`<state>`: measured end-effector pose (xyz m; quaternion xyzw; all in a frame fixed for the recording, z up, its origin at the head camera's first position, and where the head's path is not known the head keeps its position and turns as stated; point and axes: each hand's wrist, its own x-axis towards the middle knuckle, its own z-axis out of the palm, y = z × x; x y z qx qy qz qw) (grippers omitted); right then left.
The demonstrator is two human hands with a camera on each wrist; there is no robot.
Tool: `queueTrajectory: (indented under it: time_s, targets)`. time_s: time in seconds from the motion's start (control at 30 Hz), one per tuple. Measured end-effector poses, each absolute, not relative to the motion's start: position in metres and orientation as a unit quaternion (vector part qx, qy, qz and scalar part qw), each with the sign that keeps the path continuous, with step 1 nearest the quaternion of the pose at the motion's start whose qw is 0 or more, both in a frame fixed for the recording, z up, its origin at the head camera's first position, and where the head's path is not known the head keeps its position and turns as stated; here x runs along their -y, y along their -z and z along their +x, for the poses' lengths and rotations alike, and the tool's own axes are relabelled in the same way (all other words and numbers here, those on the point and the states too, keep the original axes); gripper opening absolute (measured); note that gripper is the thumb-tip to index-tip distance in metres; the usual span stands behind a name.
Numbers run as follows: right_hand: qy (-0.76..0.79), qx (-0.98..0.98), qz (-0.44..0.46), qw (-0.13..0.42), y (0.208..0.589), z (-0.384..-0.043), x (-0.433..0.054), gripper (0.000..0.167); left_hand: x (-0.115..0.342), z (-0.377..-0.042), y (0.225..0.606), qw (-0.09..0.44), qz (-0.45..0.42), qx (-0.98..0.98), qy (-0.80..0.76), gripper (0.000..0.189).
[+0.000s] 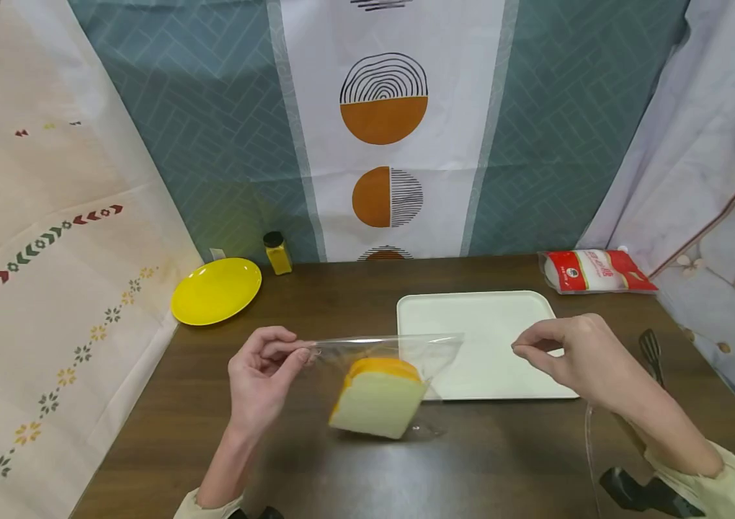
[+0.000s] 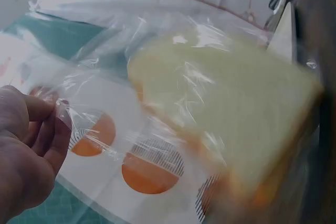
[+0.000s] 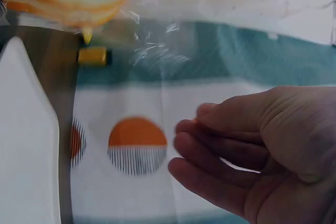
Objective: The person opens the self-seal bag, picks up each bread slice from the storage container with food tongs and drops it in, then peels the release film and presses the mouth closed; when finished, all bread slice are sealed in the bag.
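Thick slices of bread (image 1: 377, 400) with an orange-brown crust sit inside a clear plastic bag (image 1: 435, 347). My left hand (image 1: 260, 386) pinches one upper corner of that bag between thumb and fingers, so it hangs tilted over the wooden table. The left wrist view shows the bread (image 2: 226, 98) close up and blurred, behind shiny plastic. To the right, above the tray's right edge, my right hand (image 1: 581, 357) is apart from the bag. Its fingers are loosely bent with nothing visible between them, as the right wrist view of the hand (image 3: 268, 140) confirms.
A white rectangular tray (image 1: 471, 367) lies behind the bag to the right. At the back left are a yellow plate (image 1: 215, 292) and a yellow bottle (image 1: 279, 257) with a black lid. A red-and-white packet (image 1: 597, 272) and a dark slotted utensil (image 1: 651, 352) lie on the right.
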<state>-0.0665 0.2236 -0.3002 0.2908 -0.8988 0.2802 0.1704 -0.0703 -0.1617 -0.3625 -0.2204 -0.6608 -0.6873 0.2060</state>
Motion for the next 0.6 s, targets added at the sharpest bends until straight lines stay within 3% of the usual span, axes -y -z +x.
queueTrajectory:
  time_s: [0.1, 0.33, 0.6]
  targets:
    - [-0.311, 0.887, 0.302, 0.163, 0.303, -0.069, -0.22, 0.03, 0.168, -0.07, 0.357, 0.211, -0.214, 0.667, 0.682, 0.024]
    - [-0.401, 0.874, 0.273, 0.032, 0.33, -0.101, -0.183, 0.043, 0.17, -0.067, 0.351, 0.203, -0.244, 0.678, 0.663, 0.024]
    - [-0.475, 0.841, 0.259, -0.023, 0.347, -0.119, -0.161, 0.013, 0.178, -0.065, 0.354, 0.206, -0.238, 0.664, 0.679, 0.025]
